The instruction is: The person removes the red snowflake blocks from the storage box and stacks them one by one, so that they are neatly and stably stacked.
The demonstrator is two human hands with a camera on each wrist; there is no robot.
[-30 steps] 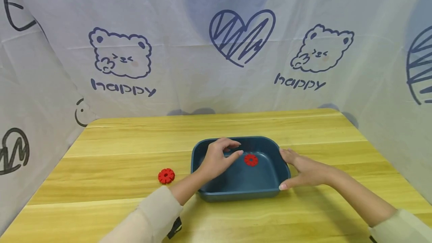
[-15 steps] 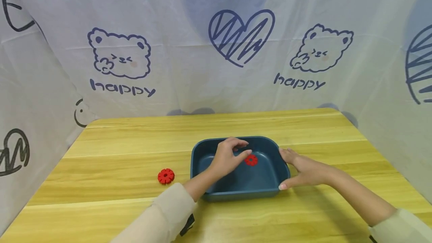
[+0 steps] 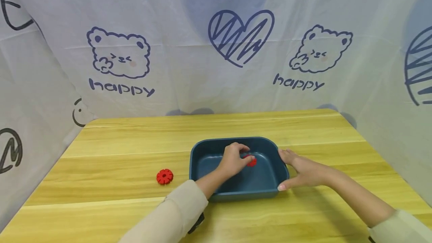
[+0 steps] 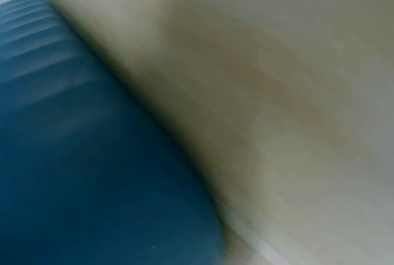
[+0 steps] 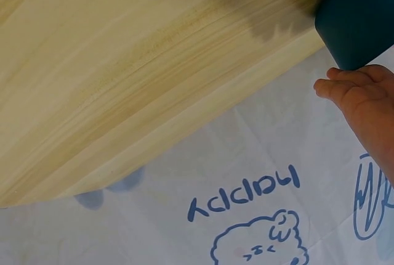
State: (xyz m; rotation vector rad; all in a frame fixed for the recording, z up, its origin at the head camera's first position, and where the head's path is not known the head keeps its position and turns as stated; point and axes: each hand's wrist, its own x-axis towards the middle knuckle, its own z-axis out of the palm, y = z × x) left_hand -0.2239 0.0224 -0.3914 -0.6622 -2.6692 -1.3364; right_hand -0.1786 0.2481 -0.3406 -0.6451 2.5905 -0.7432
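A dark blue rectangular bin stands on the table. On its floor lies a red notched plastic disc, partly covered by my left hand. That hand reaches over the near rim, its thumb and bent fingers apart, thumb tip overlapping the disc. My right hand rests against the bin's right end, thumb at the near corner and extended fingers at the far one. In the right wrist view its fingers lie along the bin's wall. The left wrist view shows just the bin's outer side and tabletop.
A second red notched disc lies on the wooden table left of the bin. Behind the table hangs a white cloth printed with bears and hearts, continuing along both sides.
My left hand has moved right and down inside the bin, from its left part to the red disc. My right hand, the bin and both discs have stayed in place.
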